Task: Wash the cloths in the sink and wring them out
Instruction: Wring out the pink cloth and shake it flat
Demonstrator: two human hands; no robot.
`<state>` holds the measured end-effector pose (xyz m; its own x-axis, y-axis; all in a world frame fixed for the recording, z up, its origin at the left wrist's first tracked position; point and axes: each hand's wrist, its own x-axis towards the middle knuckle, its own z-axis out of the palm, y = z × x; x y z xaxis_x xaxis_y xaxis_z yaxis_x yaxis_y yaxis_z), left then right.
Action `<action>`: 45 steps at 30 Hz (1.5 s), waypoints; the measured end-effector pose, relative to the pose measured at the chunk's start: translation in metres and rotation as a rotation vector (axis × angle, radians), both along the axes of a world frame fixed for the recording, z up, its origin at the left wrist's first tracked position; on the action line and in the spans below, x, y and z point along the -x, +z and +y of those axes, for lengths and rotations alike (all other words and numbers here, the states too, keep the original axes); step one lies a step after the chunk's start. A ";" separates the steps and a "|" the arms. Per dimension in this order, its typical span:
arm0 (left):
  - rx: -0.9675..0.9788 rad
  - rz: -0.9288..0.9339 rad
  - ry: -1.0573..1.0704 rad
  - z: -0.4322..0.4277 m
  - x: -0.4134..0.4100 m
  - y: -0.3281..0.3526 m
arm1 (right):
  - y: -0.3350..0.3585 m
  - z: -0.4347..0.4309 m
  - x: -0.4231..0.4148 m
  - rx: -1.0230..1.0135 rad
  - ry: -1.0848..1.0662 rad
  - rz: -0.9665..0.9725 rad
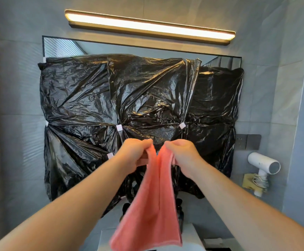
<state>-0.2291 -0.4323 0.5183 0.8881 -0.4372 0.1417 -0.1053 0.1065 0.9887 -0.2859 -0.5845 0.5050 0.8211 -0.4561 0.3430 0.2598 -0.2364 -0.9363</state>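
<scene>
View from the head camera, looking forward over both forearms. Grey tiled wall (11, 142) on three sides; a long lit lamp (147, 27) is mounted above a mirror (60, 48). Most of the mirror is covered by crinkled black plastic sheeting (93, 96), fixed with small white tape squares (119, 127). At right, a grey socket plate (247, 141) and, below it, a white hair dryer (264, 164) in a wall holder with its cord coiled. A white surface (105, 238) shows at the bottom edge, largely hidden; whether it is the sink rim cannot be told.

The pink cloth (151, 214) is held up in the air in front of the plastic, above the white surface. It hangs in two panels that meet along a vertical crease, with its lower edge spread wide and slightly blurred. The left hand (135, 153) and right hand (182, 156) are close together at the top, each with fingers curled and pinching the cloth's upper edge.
</scene>
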 end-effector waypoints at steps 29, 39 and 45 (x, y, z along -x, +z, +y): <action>-0.058 -0.359 0.033 0.020 -0.006 -0.036 | -0.012 0.006 0.008 -0.051 0.266 -0.065; -0.166 -1.511 0.282 0.015 -0.005 -0.071 | -0.004 0.027 0.003 -0.313 0.360 -0.134; -0.363 -1.701 0.161 0.025 -0.001 -0.080 | 0.005 0.023 0.005 -0.320 0.333 -0.068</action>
<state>-0.2279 -0.4074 0.4380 -0.0998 -0.5855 0.8045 -0.9476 -0.1907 -0.2564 -0.2908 -0.5615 0.5101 0.9212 -0.2634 0.2863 0.3360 0.1681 -0.9267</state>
